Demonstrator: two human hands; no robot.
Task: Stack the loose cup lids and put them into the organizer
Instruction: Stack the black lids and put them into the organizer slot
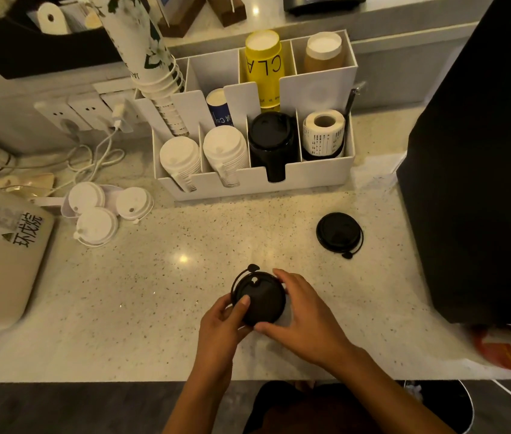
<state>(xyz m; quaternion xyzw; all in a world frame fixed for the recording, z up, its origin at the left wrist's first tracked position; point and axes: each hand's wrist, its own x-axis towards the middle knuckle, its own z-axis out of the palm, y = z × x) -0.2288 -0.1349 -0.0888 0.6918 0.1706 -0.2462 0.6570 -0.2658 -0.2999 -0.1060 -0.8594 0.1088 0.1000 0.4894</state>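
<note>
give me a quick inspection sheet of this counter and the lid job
surface: speckled counter, light glare.
job's things: black lid held in both hands; another black lid loose; three white lids loose at left; organizer holds white and black lid stacks.
clutter: label roll, cup stacks, laptop.
hands: left hand and right hand grip the lid.
cables: white charger cable coiled by the sockets.
surroundings: black appliance at right.

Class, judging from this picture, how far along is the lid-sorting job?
Done: the organizer already holds white and black lid stacks. In hand: left hand and right hand grip black lids. Left: one black lid and three white lids lie loose on the counter.
</note>
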